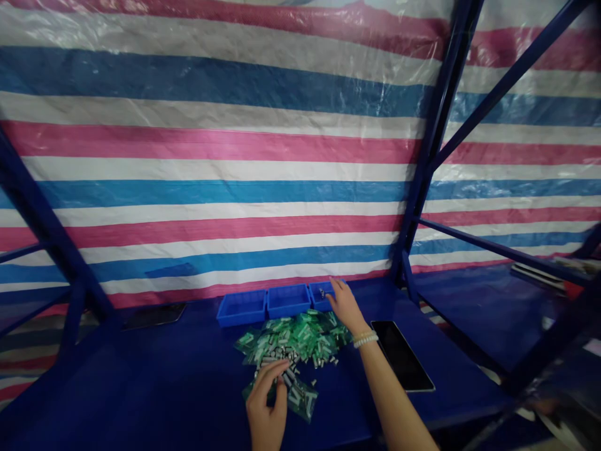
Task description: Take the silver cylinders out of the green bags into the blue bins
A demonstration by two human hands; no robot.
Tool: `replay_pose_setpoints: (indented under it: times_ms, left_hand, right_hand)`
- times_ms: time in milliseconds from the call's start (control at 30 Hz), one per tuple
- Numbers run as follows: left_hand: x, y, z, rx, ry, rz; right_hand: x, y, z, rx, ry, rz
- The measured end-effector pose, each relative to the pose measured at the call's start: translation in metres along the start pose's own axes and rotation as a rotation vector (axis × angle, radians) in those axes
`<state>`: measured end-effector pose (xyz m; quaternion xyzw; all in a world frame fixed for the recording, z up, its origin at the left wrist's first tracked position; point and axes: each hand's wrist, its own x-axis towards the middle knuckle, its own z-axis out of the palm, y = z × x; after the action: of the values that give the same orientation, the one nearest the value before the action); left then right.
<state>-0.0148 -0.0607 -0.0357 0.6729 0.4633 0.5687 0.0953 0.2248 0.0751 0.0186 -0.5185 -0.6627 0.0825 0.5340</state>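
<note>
My right hand [346, 307], with a beaded bracelet [365, 339] at its wrist, reaches over the right-hand blue bin [313, 305]. Its fingers are apart, and a few small metal pieces [322, 293] show just left of the fingertips, in or above that bin. At the near edge of a pile of small silvery metal cylinders [292, 368] is my left hand [268, 401], loosely curved with thumb and fingers apart. Green-tinted clear bags [300, 335] of similar pieces are heaped behind the cylinders. Another small bag [305, 402] lies beside my left hand, partly hidden by it.
Two more blue bins, one at the left [241, 308] and one in the middle [287, 302], complete the row. A dark tablet [402, 356] lies on the blue table [188, 382] at right, a dark flat device [154, 316] at left. Blue posts [422, 175] and striped sheeting stand behind.
</note>
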Motion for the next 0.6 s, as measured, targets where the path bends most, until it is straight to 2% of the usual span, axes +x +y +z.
replay_pose_setpoints:
  times_ms: [67,200,267,333,500,600]
  left_hand:
    - [-0.001,0.000,0.000,0.013,0.018,-0.012]
    - [-0.003,-0.001,-0.002,0.023,0.045,-0.017]
    - [-0.005,-0.002,-0.002,0.025,0.063,-0.016]
    - [-0.006,-0.003,-0.002,0.023,0.096,-0.017]
    - [-0.014,-0.006,-0.005,0.012,0.242,-0.029]
    - [-0.018,-0.006,-0.006,-0.001,0.332,-0.028]
  right_hand:
    - [-0.013,-0.005,0.002,-0.024,-0.025,-0.002]
    - [-0.078,-0.037,0.008,0.013,-0.219,-0.060]
    - [-0.108,-0.056,0.013,-0.014,-0.320,-0.015]
    - [-0.127,-0.074,0.018,-0.088,-0.353,0.035]
    - [-0.136,-0.108,0.030,-0.283,-0.374,0.062]
    - [-0.139,-0.122,0.037,-0.370,-0.431,0.103]
